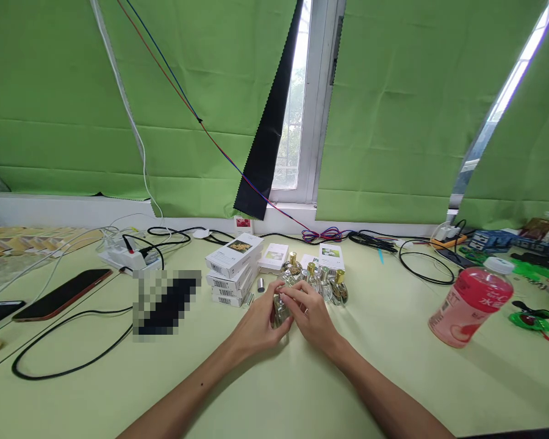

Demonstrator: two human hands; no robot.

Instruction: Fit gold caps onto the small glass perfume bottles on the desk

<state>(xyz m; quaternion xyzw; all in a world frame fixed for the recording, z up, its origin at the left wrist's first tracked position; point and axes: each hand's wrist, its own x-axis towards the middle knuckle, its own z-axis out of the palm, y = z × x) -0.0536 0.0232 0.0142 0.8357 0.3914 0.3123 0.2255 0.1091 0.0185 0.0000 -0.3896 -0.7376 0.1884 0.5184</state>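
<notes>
Both hands meet over a small glass bottle (281, 311) near the middle of the table. My left hand (258, 320) wraps round the bottle from the left. My right hand (312, 314) has its fingers at the bottle's top; its fingertips partly hide the neck. Just behind the hands stand several glass bottles with gold and silver tops (324, 283). A stack of white boxes (231, 274) is to the left of them, and a small silver cap (260, 285) stands between the stack and my left hand.
White boxes (273, 257) lie behind the bottles. A pink drink bottle (471, 305) stands at the right. A phone (64, 295), a power strip (130, 259) and a looped black cable (68, 372) lie at the left. Coiled cables (370, 239) run along the back edge.
</notes>
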